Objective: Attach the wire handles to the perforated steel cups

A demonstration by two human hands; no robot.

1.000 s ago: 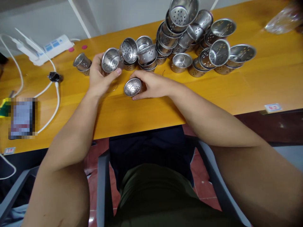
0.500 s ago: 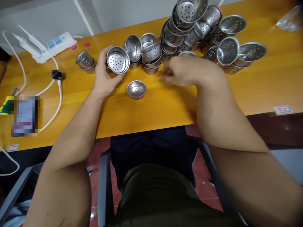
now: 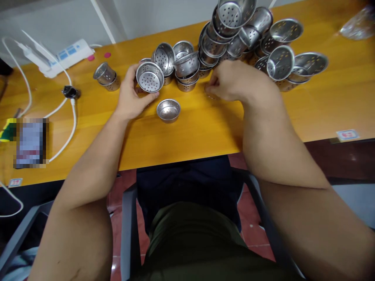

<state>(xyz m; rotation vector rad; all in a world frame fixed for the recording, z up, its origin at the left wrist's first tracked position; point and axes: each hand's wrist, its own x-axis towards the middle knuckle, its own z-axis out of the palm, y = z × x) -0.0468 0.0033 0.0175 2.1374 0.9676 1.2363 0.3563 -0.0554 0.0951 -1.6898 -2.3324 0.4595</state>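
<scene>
My left hand is closed round a perforated steel strainer cup, tilted so its holed inside faces me. Just below it a shallow steel cup stands alone on the yellow table. My right hand rests on the table to the right, fingers pinched together at the table surface beside the pile; what they pinch is too small to make out. A heap of similar strainer cups rises behind both hands.
Two stacked cups stand at the left. A white power strip with cables and a black plug lie at the far left, a blurred card near the front edge. A clear plastic bag lies far right.
My right hand let go of the shallow cup, which now stands upright alone, and moved right and up to the foot of the pile. The left hand lowered its cup slightly.
</scene>
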